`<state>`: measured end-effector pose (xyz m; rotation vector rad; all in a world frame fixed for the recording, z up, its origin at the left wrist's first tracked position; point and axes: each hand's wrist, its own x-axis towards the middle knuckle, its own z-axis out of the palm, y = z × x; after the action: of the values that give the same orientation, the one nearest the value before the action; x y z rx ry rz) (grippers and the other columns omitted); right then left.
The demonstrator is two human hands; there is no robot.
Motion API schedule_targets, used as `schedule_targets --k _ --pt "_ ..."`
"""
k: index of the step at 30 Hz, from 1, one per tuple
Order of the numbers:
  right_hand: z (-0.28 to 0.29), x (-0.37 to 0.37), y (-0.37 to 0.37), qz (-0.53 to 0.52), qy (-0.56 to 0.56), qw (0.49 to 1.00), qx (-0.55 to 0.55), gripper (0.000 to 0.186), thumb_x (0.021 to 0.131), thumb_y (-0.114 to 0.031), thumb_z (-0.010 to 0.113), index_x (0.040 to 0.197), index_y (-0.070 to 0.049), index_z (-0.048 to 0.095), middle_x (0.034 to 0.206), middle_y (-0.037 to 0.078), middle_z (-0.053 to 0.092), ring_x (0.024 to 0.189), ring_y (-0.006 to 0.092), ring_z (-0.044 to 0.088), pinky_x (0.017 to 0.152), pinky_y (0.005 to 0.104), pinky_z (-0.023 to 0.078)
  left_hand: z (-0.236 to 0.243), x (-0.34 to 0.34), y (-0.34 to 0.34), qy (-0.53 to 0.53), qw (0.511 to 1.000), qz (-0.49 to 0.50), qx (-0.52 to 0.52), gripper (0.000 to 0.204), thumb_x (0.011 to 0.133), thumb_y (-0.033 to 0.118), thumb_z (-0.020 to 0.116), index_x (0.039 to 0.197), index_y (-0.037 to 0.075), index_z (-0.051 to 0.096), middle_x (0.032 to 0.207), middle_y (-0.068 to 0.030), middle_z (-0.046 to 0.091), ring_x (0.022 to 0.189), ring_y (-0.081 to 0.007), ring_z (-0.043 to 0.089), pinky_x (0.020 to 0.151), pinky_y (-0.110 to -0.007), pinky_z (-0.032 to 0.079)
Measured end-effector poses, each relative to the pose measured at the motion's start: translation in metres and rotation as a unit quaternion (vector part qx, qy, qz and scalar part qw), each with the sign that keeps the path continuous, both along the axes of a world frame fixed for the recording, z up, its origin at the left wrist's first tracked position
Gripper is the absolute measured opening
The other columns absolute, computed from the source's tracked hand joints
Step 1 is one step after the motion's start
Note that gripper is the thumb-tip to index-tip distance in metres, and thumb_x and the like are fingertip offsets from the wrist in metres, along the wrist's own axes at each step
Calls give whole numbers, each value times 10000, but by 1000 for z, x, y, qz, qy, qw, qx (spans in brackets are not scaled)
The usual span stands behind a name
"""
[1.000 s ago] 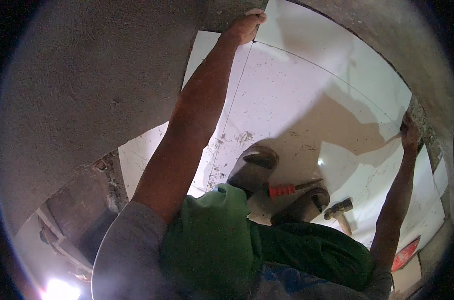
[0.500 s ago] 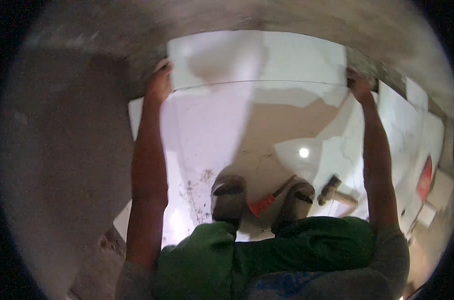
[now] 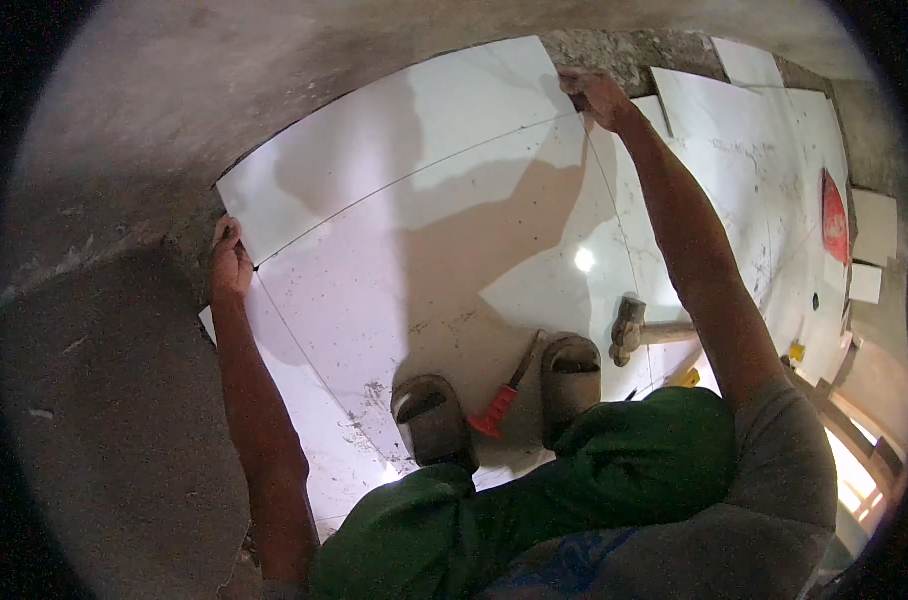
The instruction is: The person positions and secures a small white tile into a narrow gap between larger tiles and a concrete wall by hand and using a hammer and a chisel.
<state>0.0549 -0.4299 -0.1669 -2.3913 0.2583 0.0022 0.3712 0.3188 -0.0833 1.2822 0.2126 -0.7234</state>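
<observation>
A long white tile strip (image 3: 454,95) lies along the foot of the wall, its near edge meeting a large white floor tile (image 3: 464,260) along a thin dark joint. My left hand (image 3: 232,258) is closed at the strip's left end, with the fingers curled at the corner. At the other end, my right hand (image 3: 598,98) grips the strip's right edge, fingertips partly hidden. Between my sandalled feet rests a chisel with a red grip (image 3: 504,395). To the right of my right foot, a hammer (image 3: 636,331) lies on the tiles.
Rough concrete wall (image 3: 304,90) rises behind the strip, and bare grey floor (image 3: 124,400) spreads to the left. On the right are more white tiles (image 3: 714,115), some loose and overlapping, a red flat object (image 3: 834,218) and small tile offcuts (image 3: 874,228).
My view has turned, so the strip and floor now appear tilted, with more of the right side showing. Both hands stay at the strip's ends.
</observation>
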Motion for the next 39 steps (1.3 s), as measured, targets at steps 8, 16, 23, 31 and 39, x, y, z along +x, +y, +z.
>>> schedule_targets --k 8,16,23,31,39 --pt "38 41 67 -96 21 969 228 419 930 -173 676 1319 -32 612 1089 120 669 1017 262 639 889 395 517 -12 18 42 -19 999 48 5 316 938 60 694 1236 44 592 1213 -13 616 1160 -108 581 1061 -244 475" --pt "55 66 107 -148 16 924 352 443 887 -135 719 1322 -113 638 1061 173 704 961 367 679 844 461 543 -15 30 83 -14 999 34 -1 284 929 46 695 1199 73 612 1171 0 601 1092 -105 584 980 -236 497" --pt "31 12 8 136 -116 957 -230 609 796 -78 737 1386 -116 589 1351 188 607 1201 414 596 1042 511 458 -23 15 29 -221 946 -114 206 214 1014 90 559 1209 28 619 1246 -83 607 1160 -221 602 1042 -329 470" --pt "69 40 78 -194 73 926 316 552 941 -166 608 1451 24 514 1422 123 580 1252 223 581 1109 374 428 0 8 31 -265 916 -108 282 178 1004 88 586 1173 53 634 1193 -59 621 1151 -171 581 1026 -275 457" --pt "48 39 48 -174 58 870 459 350 999 -148 597 1313 1 632 1321 122 657 1146 233 635 1039 340 460 1 7 29 5 997 68 -33 141 951 33 676 1069 104 647 1079 31 630 1055 -90 593 984 -224 500"
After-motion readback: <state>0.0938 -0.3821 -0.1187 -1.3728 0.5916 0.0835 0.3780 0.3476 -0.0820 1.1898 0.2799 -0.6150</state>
